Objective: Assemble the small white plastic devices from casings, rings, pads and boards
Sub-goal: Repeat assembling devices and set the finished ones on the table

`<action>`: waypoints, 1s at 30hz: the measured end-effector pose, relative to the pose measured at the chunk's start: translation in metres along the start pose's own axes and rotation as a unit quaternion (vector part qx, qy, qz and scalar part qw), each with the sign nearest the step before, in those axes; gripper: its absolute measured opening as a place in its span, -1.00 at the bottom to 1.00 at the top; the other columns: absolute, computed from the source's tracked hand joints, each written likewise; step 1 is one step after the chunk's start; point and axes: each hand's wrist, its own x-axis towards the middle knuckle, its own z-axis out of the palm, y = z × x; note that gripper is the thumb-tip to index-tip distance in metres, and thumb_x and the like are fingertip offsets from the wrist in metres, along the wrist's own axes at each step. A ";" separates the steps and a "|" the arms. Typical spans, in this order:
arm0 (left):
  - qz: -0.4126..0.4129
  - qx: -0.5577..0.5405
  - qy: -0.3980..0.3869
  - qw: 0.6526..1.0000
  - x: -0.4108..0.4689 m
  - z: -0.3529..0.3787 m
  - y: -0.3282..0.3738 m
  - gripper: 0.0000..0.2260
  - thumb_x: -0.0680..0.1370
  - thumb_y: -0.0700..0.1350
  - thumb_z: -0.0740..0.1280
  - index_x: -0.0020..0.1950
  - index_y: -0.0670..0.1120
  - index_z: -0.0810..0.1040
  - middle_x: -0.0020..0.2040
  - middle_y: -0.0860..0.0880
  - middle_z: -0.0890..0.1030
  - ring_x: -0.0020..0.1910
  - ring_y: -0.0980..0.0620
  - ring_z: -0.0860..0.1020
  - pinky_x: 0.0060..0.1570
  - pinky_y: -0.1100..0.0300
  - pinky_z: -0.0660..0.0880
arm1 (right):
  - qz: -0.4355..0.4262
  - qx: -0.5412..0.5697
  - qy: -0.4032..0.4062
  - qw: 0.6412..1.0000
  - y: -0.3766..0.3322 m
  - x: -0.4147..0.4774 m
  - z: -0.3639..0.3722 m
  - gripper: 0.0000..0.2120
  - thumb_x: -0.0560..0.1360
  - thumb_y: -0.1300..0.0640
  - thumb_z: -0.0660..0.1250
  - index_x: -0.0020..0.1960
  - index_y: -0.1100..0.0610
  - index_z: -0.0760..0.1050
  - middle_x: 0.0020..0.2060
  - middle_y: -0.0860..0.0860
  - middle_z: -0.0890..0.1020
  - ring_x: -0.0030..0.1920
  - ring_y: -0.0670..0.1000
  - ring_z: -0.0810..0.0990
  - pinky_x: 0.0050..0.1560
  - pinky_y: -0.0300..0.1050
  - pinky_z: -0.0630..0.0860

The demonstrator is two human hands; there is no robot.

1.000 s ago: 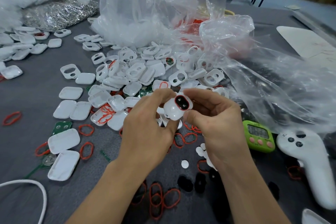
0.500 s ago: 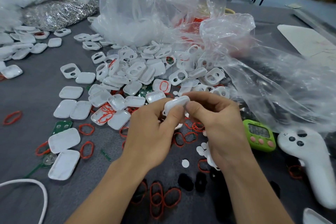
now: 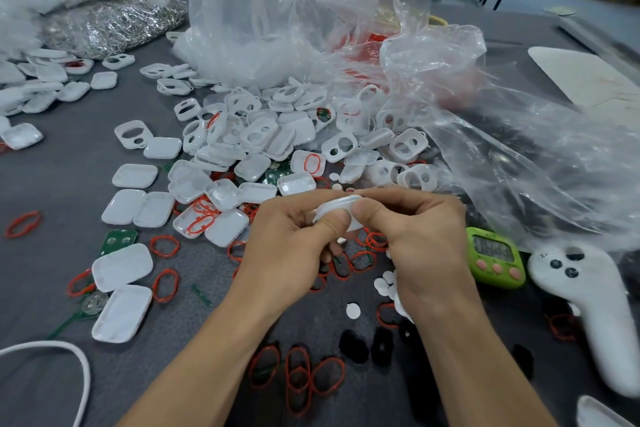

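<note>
Left hand [image 3: 284, 246] and right hand [image 3: 415, 236] both pinched white casing [image 3: 338, 204], left of green timer [image 3: 493, 258]; timer digits were unreadable.

White casing [image 3: 337, 206] pinched edge-on, apparently closed; loose casings [image 3: 256, 139] heaped behind, red rings [image 3: 298, 380] scattered near.

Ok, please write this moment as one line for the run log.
left hand: pinches white casing | right hand: pinches same casing | casing: held above table | nearby: red rings

Both hands raised together, left hand [image 3: 287, 246], right hand [image 3: 419, 239], fingers curled, thumbs pressing side by side
</note>
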 end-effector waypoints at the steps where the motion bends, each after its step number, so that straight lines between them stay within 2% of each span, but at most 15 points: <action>1: 0.000 -0.003 0.000 1.000 -0.001 0.000 0.000 -0.79 0.56 -0.24 0.41 0.04 0.03 0.77 -0.32 -0.13 0.66 -0.40 0.03 0.54 -0.42 0.20 0.47 | -0.001 -0.004 0.006 1.000 0.001 0.000 0.001 -0.86 0.25 0.14 0.55 -0.20 0.04 0.77 -0.28 0.05 0.76 -0.21 0.09 0.76 -0.08 0.00 0.67; 3: -0.001 -0.003 0.003 1.000 -0.001 0.000 0.000 -0.72 0.59 -0.32 0.39 0.01 0.03 0.78 -0.35 -0.06 0.66 -0.42 0.04 0.52 -0.43 0.24 0.46 | -0.005 -0.011 0.014 1.000 0.003 0.000 0.002 -0.85 0.23 0.13 0.54 -0.20 0.03 0.77 -0.28 0.02 0.76 -0.21 0.05 0.76 -0.12 -0.07 0.64; 8: 0.001 -0.010 0.019 1.000 -0.004 0.003 0.004 -0.64 0.58 -0.34 0.38 -0.09 0.12 0.78 -0.38 0.02 0.64 -0.45 0.15 0.51 -0.45 0.34 0.42 | -0.027 -0.022 0.017 0.999 0.006 0.001 0.004 -0.86 0.25 0.15 0.56 -0.24 -0.06 0.76 -0.30 -0.03 0.75 -0.22 -0.01 0.75 -0.15 -0.16 0.62; 11: -0.003 -0.005 0.028 1.000 -0.005 0.003 0.004 -0.65 0.59 -0.32 0.38 -0.09 0.12 0.78 -0.38 -0.04 0.65 -0.46 0.11 0.48 -0.47 0.32 0.40 | -0.043 -0.040 0.021 0.998 0.008 0.001 0.006 -0.81 0.30 0.23 0.60 -0.23 -0.06 0.76 -0.30 -0.06 0.75 -0.22 -0.05 0.74 -0.16 -0.21 0.59; 13: 0.006 0.022 0.037 0.999 -0.004 0.002 0.004 -0.70 0.60 -0.27 0.38 -0.04 0.12 0.78 -0.36 -0.11 0.65 -0.45 0.09 0.50 -0.46 0.30 0.41 | -0.046 -0.038 0.023 0.998 0.007 0.000 0.007 -0.87 0.31 0.14 0.59 -0.20 -0.07 0.76 -0.29 -0.07 0.75 -0.22 -0.05 0.75 -0.16 -0.20 0.62; 14: 0.016 0.050 0.041 0.998 -0.004 0.002 0.005 -0.72 0.61 -0.23 0.38 -0.01 0.14 0.77 -0.33 -0.09 0.67 -0.41 0.11 0.54 -0.42 0.31 0.43 | -0.048 -0.041 0.029 0.998 0.006 0.000 0.008 -0.89 0.31 0.08 0.57 -0.17 -0.07 0.76 -0.28 -0.08 0.75 -0.21 -0.05 0.75 -0.14 -0.16 0.64; 16: 0.042 0.123 0.053 0.990 -0.004 0.003 0.006 -0.78 0.61 -0.11 0.38 0.07 0.20 0.74 -0.19 0.13 0.73 -0.23 0.23 0.65 -0.25 0.38 0.50 | -0.048 -0.069 0.045 0.995 0.007 0.001 0.009 -0.87 0.33 -0.02 0.53 -0.13 -0.09 0.75 -0.25 -0.12 0.76 -0.17 -0.07 0.75 -0.06 -0.06 0.67; 17: 0.049 0.158 0.064 0.984 -0.005 0.004 0.006 -0.80 0.61 -0.05 0.39 0.13 0.22 0.72 -0.10 0.23 0.73 -0.12 0.28 0.66 -0.15 0.38 0.53 | -0.043 -0.078 0.043 0.995 0.008 0.001 0.010 -0.86 0.35 -0.05 0.50 -0.10 -0.10 0.75 -0.21 -0.12 0.76 -0.14 -0.06 0.75 -0.01 0.00 0.67; 19: 0.040 0.188 0.086 0.978 -0.005 0.004 0.006 -0.76 0.60 0.02 0.40 0.24 0.25 0.67 0.03 0.30 0.71 0.01 0.33 0.64 0.03 0.31 0.56 | -0.023 -0.081 0.015 0.996 0.009 0.000 0.014 -0.82 0.40 -0.08 0.43 -0.05 -0.11 0.74 -0.11 -0.08 0.76 -0.05 -0.01 0.75 0.08 0.11 0.65; 21: 0.015 0.155 0.071 0.985 -0.005 0.003 0.005 -0.68 0.60 -0.08 0.41 0.29 0.25 0.64 0.06 0.28 0.71 0.05 0.29 0.66 0.07 0.22 0.62 | -0.021 -0.105 -0.005 0.994 0.009 -0.001 0.016 -0.83 0.43 -0.08 0.40 -0.05 -0.17 0.74 -0.06 -0.10 0.75 -0.01 -0.05 0.73 0.11 0.09 0.65; 23: -0.020 0.060 0.006 0.998 -0.004 0.002 0.006 -0.55 0.55 -0.27 0.37 0.31 0.20 0.63 0.02 0.15 0.74 0.02 0.13 0.71 0.03 0.09 0.68 | -0.041 -0.149 0.007 0.988 0.008 0.000 0.013 -0.84 0.47 -0.01 0.42 -0.01 -0.19 0.73 -0.07 -0.16 0.74 -0.03 -0.17 0.71 0.10 0.00 0.65; 25: -0.051 -0.028 -0.055 0.997 -0.004 0.001 0.008 -0.46 0.47 -0.34 0.29 0.28 0.19 0.64 0.02 0.04 0.75 0.04 0.03 0.72 0.00 0.09 0.68 | -0.064 -0.176 0.039 0.981 0.006 0.001 0.007 -0.84 0.49 0.07 0.48 0.00 -0.17 0.73 -0.15 -0.23 0.74 -0.10 -0.22 0.71 0.03 -0.11 0.66; 28: -0.044 -0.026 -0.077 0.996 -0.002 0.000 0.006 -0.41 0.46 -0.39 0.25 0.29 0.21 0.61 0.09 0.02 0.74 0.07 0.01 0.71 0.03 0.13 0.66 | -0.095 -0.190 0.054 0.976 0.004 0.001 0.003 -0.80 0.44 0.15 0.54 -0.07 -0.16 0.73 -0.24 -0.30 0.72 -0.18 -0.25 0.70 -0.09 -0.26 0.63; 30: -0.024 0.003 -0.059 0.998 0.000 -0.001 0.004 -0.35 0.50 -0.46 0.27 0.26 0.27 0.59 0.12 0.07 0.73 0.02 -0.09 0.70 0.02 0.10 0.67 | -0.081 -0.172 0.017 0.982 0.002 0.000 0.003 -0.79 0.41 0.15 0.54 -0.04 -0.14 0.74 -0.21 -0.27 0.73 -0.16 -0.23 0.71 -0.05 -0.21 0.65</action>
